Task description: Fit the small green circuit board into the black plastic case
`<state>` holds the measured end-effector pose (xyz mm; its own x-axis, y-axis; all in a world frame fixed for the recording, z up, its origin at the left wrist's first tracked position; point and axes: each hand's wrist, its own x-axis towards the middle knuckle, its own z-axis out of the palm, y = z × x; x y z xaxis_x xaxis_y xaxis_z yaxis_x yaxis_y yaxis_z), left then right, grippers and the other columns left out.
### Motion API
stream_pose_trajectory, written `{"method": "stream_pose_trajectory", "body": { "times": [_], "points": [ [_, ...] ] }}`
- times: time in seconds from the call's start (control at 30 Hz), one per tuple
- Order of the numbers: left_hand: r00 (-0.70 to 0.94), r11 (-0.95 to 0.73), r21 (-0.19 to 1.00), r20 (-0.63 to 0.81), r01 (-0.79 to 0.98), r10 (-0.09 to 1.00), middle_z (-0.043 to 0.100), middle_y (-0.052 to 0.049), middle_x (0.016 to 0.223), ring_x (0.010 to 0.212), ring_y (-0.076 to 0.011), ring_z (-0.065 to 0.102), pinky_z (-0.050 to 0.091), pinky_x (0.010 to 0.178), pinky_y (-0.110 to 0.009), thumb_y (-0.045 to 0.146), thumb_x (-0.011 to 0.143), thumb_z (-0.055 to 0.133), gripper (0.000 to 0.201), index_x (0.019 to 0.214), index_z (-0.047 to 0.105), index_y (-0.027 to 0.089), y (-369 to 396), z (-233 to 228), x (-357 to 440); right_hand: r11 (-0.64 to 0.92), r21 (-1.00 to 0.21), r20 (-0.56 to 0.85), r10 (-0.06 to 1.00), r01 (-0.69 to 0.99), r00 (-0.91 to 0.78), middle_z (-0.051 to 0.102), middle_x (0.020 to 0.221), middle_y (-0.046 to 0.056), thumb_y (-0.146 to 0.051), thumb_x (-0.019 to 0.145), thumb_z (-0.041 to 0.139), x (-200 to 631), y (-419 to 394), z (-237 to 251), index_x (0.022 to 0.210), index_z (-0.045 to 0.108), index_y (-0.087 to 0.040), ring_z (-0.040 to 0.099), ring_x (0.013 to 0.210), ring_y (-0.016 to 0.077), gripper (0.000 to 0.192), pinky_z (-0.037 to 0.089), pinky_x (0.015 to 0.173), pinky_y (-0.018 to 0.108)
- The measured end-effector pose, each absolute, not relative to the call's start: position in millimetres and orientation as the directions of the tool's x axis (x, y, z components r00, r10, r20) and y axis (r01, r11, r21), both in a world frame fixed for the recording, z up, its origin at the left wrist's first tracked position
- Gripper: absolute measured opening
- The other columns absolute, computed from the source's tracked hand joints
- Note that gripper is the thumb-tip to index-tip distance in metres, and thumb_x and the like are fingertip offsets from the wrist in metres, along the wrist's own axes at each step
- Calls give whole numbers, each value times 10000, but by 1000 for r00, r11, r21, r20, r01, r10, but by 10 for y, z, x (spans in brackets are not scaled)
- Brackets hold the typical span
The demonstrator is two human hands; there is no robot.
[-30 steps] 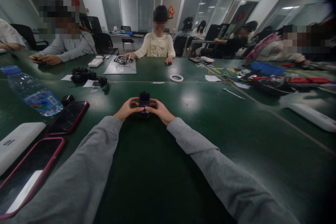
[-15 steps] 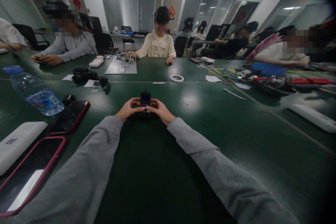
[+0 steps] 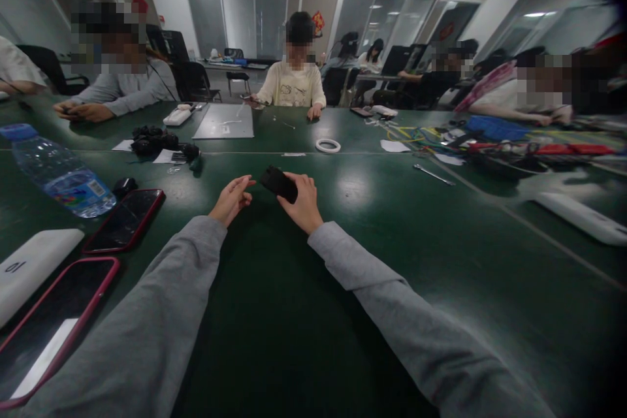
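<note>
now the right hand grips a tilted small black device, left hand open alongside.

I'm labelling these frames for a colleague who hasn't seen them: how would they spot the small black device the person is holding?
Start at the long green table and follow the two grey sleeves to the hands near its middle. The small black device sits tilted in the right hand, with the left hand open just beside it. Unlike the red-edged phones lying flat at the left, it is lifted off the surface.

It was an open office workroom. Glass partition walls and ceiling strip lights stood behind a long green table where seated people worked among cables.
</note>
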<state>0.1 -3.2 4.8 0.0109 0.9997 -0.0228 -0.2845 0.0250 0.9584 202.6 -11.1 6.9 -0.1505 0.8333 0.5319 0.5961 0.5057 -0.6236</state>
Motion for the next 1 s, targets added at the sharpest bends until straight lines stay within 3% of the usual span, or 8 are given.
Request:
{"method": "stream_pose_trajectory", "body": {
  "times": [0.07,0.13,0.27,0.4,0.7,1.0],
  "points": [
    [-2,32,949,-34,-315,999,587,-82,1209,631,-33,549,438,545,-178,445,729,698,442,1097,607,218,-28,49,-7,545,-411,579,775,731,-253,481,1130,97,-140,767,606,2063,-136,84,1270,488,-254,402,1108,291,529,354,912,459],
    [-2,32,948,-35,-318,999,604,-78,1174,634,-31,546,437,552,-171,424,735,699,419,1084,612,210,-30,50,-6,589,-272,562,739,761,-371,480,1122,89,-90,775,575,2073,-168,88,1285,482,-282,399,1095,282,553,346,897,439],
    [-3,22,952,-24,-306,1000,645,-68,1072,588,-24,516,427,545,-173,375,734,709,370,1043,629,188,-33,46,10,664,-157,513,687,731,-515,477,1152,84,-171,841,577,2036,-224,96,1285,482,-297,384,1112,274,472,326,906,423],
    [-2,4,964,-5,-267,1000,660,-51,1000,534,-9,460,397,512,-168,353,721,716,355,1022,644,179,-24,21,5,675,-225,533,689,702,-491,508,1104,91,-358,922,499,2012,-246,118,1186,551,-245,406,1086,265,292,341,895,406],
    [21,-23,990,26,-138,999,657,-42,979,570,-27,446,362,521,-188,314,673,744,377,1013,653,180,-27,-13,-7,552,-392,677,715,736,-175,556,1088,89,-273,945,402,2059,-115,20,1106,562,-184,449,1071,245,244,388,922,404],
    [80,-17,995,25,-99,997,635,-55,983,717,-78,529,351,547,-191,234,688,720,334,1011,654,177,-28,-23,-15,508,-662,528,838,550,-139,597,1120,75,-303,955,371,2112,68,-153,1208,524,-206,555,1018,205,311,436,902,381]
  ]
}}
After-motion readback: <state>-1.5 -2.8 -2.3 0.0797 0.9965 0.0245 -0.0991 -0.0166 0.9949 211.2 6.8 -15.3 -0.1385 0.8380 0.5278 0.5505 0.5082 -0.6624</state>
